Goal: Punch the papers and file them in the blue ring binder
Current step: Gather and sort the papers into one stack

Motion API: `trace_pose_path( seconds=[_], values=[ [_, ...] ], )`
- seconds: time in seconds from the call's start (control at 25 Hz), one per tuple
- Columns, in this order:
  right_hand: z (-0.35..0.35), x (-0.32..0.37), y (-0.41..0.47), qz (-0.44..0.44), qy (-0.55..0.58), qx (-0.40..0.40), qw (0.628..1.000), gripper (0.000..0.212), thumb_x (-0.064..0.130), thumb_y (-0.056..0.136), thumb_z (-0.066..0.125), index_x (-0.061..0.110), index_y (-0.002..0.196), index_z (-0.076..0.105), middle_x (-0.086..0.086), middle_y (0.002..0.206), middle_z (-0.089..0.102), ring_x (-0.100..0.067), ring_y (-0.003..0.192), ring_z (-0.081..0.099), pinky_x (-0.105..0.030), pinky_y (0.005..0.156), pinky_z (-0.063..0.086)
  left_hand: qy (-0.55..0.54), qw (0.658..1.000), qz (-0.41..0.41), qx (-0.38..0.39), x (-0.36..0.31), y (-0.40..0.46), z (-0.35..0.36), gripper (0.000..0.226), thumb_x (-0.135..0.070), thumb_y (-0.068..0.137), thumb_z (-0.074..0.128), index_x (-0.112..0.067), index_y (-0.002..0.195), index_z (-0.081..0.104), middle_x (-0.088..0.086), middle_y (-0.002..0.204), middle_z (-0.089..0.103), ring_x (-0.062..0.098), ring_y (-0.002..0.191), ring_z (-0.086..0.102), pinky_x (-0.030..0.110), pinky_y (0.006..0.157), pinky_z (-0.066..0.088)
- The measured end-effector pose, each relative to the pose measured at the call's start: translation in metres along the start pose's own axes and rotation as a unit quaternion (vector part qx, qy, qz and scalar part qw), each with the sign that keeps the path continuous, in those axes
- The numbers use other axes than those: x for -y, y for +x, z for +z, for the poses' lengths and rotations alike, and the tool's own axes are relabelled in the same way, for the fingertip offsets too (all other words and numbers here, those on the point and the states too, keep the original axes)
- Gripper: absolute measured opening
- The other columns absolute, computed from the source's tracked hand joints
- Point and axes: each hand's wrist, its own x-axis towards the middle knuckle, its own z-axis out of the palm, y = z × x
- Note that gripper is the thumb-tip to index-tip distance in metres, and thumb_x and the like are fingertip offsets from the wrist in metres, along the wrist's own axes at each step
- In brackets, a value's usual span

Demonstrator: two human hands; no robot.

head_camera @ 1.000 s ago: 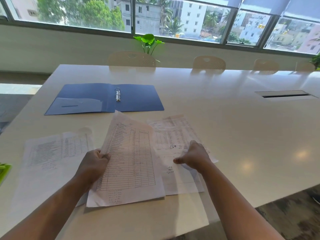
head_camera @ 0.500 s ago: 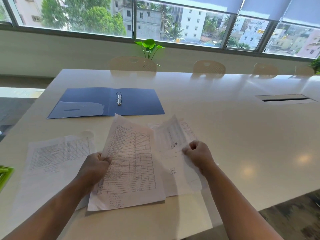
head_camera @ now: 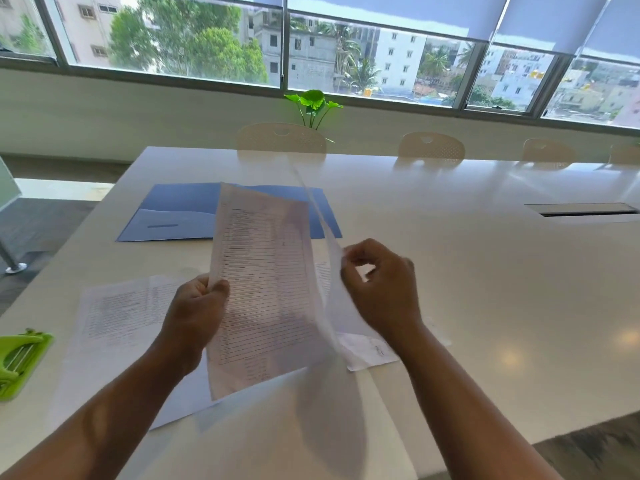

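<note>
My left hand (head_camera: 197, 306) grips the left edge of a printed table sheet (head_camera: 263, 289), held up off the table and tilted. My right hand (head_camera: 381, 289) pinches a second sheet (head_camera: 329, 258), lifted edge-on and blurred, just right of the first. The blue ring binder (head_camera: 173, 213) lies open and flat beyond them; the raised sheets hide its rings. Another paper (head_camera: 117, 317) lies flat at the left, and one more paper (head_camera: 367, 348) lies under my right wrist. A green hole punch (head_camera: 20, 358) sits at the left edge of the view.
The white table (head_camera: 485, 306) stretches far to the right, with a cable slot (head_camera: 585, 211) set into it. Several beige chairs (head_camera: 280, 136) line the far side, and a green plant (head_camera: 313, 105) stands below the window.
Both hands have risen. The left sheet went from resting on the table to upright; the right hand has picked its sheet up off the table. The view has tilted downward and closer.
</note>
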Motion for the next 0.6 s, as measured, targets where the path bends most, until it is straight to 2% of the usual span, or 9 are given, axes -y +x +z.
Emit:
trace_pose_path(
  seconds=[0.08,0.2,0.36,0.6],
  values=[
    [0.023,0.015,-0.016,-0.1,-0.057,0.029,0.993,0.005,0.021,0.083,0.066,0.021,0.086,0.069,0.005,0.091,0.075,-0.021,0.084,0.069,-0.036,0.071,0.056,-0.033,0.999,-0.005,0.003,-0.002,-0.005,0.006,0.023,-0.025,0.108,0.045,-0.023,0.101,0.066,0.001,0.102,0.069,0.026,0.095,0.063,0.042,0.079,0.051],
    [0.058,0.029,-0.039,-0.214,-0.12,0.049,0.968,0.004,0.019,0.085,0.065,0.016,0.083,0.068,-0.001,0.095,0.076,-0.026,0.082,0.068,-0.036,0.06,0.055,-0.087,0.996,-0.022,0.013,-0.002,-0.01,0.012,0.022,-0.023,0.108,0.046,-0.023,0.105,0.067,0.0,0.104,0.071,0.028,0.098,0.062,0.042,0.074,0.052],
    [0.085,0.028,-0.053,-0.256,-0.14,0.035,0.956,0.013,0.024,0.09,0.067,0.015,0.08,0.067,-0.003,0.105,0.077,-0.026,0.085,0.07,-0.036,0.059,0.057,-0.123,0.992,-0.027,0.027,0.006,-0.012,0.012,0.022,-0.024,0.107,0.048,-0.028,0.111,0.069,-0.002,0.105,0.076,0.035,0.105,0.065,0.055,0.092,0.056],
    [0.093,0.029,-0.058,-0.272,-0.132,0.024,0.953,0.016,0.025,0.091,0.068,0.016,0.078,0.064,-0.003,0.105,0.077,-0.027,0.083,0.071,-0.035,0.057,0.057,-0.195,0.979,-0.04,0.04,0.008,-0.015,0.009,0.026,-0.015,0.107,0.045,-0.026,0.113,0.068,-0.001,0.106,0.078,0.032,0.108,0.068,0.051,0.094,0.055]
  ],
)
